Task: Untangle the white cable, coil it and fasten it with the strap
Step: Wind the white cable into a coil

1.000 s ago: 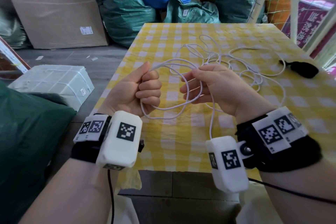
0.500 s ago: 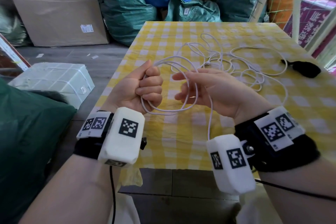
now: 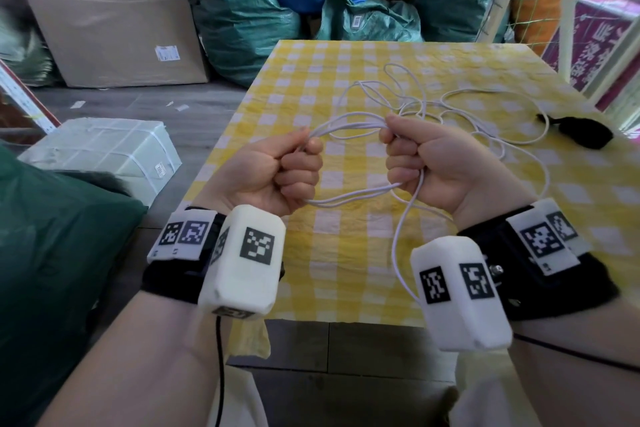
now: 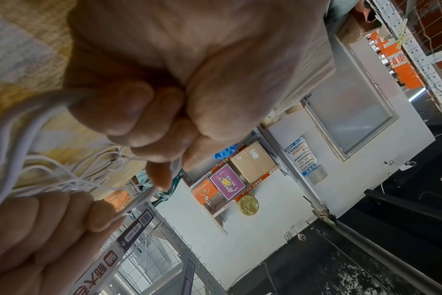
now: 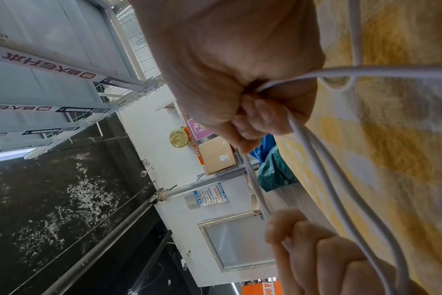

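Note:
The white cable runs in a small coil of a few loops between my two fists, held above the near part of the yellow checked table. My left hand grips one side of the coil, fingers curled tight. My right hand grips the other side. The rest of the cable lies in loose tangled loops on the cloth behind my hands, and one strand hangs down by my right wrist. The black strap lies at the table's right edge. The wrist views show the left fist and the right fist closed round cable strands.
Green and blue sacks and a large cardboard box stand beyond the table's far edge. A wrapped white package lies on the floor at left. A shelf rack with netting stands close on the right.
My right hand went from spread fingers to a closed fist round the coil. Both hands moved apart slightly, stretching the loops flatter between them.

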Demonstrator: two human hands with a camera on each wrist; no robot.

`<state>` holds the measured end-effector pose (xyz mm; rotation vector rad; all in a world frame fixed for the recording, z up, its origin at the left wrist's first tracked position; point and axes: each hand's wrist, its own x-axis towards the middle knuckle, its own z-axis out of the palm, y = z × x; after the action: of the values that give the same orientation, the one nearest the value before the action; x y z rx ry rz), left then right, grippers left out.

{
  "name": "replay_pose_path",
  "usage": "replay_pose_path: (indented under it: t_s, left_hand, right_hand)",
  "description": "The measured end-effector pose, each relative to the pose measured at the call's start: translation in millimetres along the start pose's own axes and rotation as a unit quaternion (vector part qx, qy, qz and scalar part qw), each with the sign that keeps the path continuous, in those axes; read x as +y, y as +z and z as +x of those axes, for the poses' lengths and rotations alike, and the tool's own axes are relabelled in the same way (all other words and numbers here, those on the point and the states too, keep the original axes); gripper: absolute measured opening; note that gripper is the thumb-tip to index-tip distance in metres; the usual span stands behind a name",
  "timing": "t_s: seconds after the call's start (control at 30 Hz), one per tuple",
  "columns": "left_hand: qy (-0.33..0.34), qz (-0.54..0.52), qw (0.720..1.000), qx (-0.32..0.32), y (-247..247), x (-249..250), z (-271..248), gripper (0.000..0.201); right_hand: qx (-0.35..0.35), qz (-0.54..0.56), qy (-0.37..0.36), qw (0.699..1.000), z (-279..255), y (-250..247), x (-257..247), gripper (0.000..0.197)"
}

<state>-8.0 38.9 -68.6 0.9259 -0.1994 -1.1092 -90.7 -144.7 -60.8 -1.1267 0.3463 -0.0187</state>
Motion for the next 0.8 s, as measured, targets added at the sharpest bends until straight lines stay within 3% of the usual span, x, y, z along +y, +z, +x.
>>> replay_pose_path:
  t_s: [0.27,0.33,0.47,0.57,0.67,0.8]
  left_hand:
    - [-0.003,0.062,0.997,-0.048,5.8,-0.9,-2.2,0.041]
    - [0.011,0.037,0.997,-0.061,1.1,1.2,-1.1,0.042]
    - [-0.011,-0.117,0.981,-0.156,-20.4,10.9,0.9,0.037]
    - [0.003,-0.137,0.982,-0.133,-32.7,15.4,-2.4,0.037]
    - [0.026,-0.145,0.984,-0.096,-46.5,23.4,-10.9,0.038]
    - [0.071,-0.183,0.979,-0.061,-66.5,31.2,-22.5,0.036]
  right_hand:
    - [0.002,-0.047,-0.043,0.998,-0.3,-1.1,1.7,0.031]
    - [-0.008,-0.079,-0.055,0.995,-2.8,-0.7,1.0,0.028]
    - [-0.083,-0.147,-0.041,0.985,-12.1,-4.5,-6.0,0.016]
    - [-0.114,-0.223,-0.021,0.968,-15.3,-4.8,-6.5,0.020]
    - [-0.077,-0.287,-0.019,0.955,-15.0,-5.0,-4.8,0.023]
    - [-0.022,-0.269,-0.025,0.962,-12.5,-11.9,-9.4,0.016]
